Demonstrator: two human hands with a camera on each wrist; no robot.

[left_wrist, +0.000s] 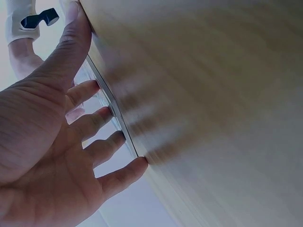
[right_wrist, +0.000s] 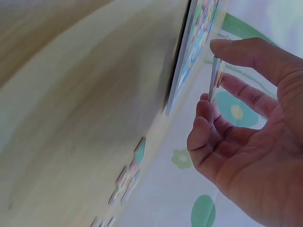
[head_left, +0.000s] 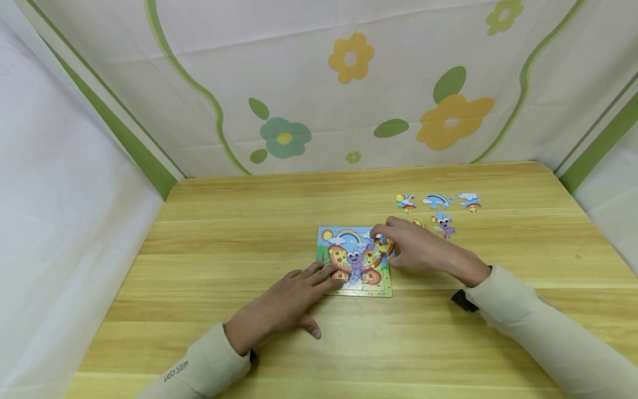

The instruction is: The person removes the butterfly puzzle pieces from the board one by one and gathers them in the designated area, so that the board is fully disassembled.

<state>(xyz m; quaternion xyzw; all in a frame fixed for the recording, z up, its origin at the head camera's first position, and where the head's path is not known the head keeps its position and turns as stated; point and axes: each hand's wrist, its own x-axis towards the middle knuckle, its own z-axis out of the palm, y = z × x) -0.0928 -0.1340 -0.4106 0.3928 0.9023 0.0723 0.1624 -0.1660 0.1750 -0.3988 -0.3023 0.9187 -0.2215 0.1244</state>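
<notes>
A butterfly jigsaw puzzle board point(head_left: 369, 293) lies flat on the wooden table, printed with a sun, rainbow and orange-winged butterfly. My left hand point(head_left: 286, 302) has its fingers spread, their tips resting on the board's lower left part; the left wrist view shows those fingertips along the board's edge. Over the board's right side, my right hand point(head_left: 421, 246) pinches a yellow and red jigsaw piece point(head_left: 384, 246) between thumb and fingers. In the right wrist view this piece appears edge-on, held apart from the board.
Loose pieces lie beyond the right hand: a sun piece point(head_left: 406, 201), a rainbow piece point(head_left: 437, 201), a cloud piece point(head_left: 469, 200) and a purple face piece point(head_left: 443, 224). A yellow piece point(head_left: 418, 223) is partly hidden by the hand. Flowered cloth point(head_left: 319, 83) hangs behind the table.
</notes>
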